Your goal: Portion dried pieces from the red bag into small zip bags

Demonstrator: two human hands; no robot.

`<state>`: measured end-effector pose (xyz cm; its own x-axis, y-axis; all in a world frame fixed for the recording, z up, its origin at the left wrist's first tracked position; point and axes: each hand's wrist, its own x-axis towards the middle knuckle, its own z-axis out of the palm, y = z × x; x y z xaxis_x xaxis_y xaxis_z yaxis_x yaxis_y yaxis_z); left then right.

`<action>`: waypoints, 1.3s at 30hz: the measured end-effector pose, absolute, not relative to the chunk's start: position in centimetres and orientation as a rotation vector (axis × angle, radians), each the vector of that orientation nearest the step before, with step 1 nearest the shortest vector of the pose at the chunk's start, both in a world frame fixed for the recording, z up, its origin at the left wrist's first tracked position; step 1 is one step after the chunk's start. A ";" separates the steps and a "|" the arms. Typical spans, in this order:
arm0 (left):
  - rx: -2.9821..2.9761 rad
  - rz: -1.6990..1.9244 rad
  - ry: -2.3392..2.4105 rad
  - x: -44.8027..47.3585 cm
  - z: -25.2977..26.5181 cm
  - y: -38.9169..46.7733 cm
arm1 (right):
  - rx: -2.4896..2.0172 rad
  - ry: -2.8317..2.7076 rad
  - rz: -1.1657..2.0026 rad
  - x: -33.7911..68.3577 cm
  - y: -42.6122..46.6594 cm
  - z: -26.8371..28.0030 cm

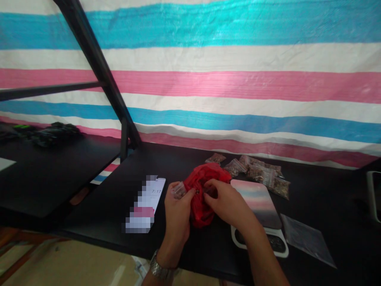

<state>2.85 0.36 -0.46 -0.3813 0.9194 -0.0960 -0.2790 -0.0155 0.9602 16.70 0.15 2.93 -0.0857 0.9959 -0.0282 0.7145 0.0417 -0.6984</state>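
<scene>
A crumpled red plastic bag (208, 172) rests on the black table between my hands. My left hand (177, 210) is closed round a small clear zip bag (178, 190), its thumb against the red bag's edge. My right hand (226, 200) reaches to the red bag's opening with bent thumb and fingers pinched together; what lies between those fingertips is hidden. Right beside it stands a white kitchen scale (256, 204) with a shiny steel plate, partly covered by my right forearm. Several small zip bags (260, 174) filled with brownish dried bits lie behind the scale.
A phone (149, 204) with a lit screen lies left of my hands. Right of the scale is a flat clear plastic bag (308, 238). A black metal post (98, 71) rises at the table's far left corner, before a striped plastic sheet (238, 87). Dark items (56, 133) sit on another table.
</scene>
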 end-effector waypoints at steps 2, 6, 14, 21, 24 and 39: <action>0.768 1.606 1.330 2.6 -0.6 0.5 | -1.728 -1.821 0.801 16.7 0.4 2.7; 0.848 1.677 1.461 2.1 -0.8 0.8 | -1.748 -1.708 0.773 17.3 0.6 3.0; 1.137 1.722 1.564 2.4 -0.7 0.4 | -1.631 -1.725 0.848 16.1 0.2 3.7; 1.071 1.665 1.564 1.9 -1.1 0.8 | -1.667 -1.732 0.871 15.7 0.3 2.9; 1.045 1.687 1.586 1.6 -1.3 0.9 | -1.626 -1.763 0.894 15.8 0.2 2.9; 1.000 1.622 1.601 1.7 -1.6 1.0 | -1.652 -1.847 0.777 15.9 0.5 2.7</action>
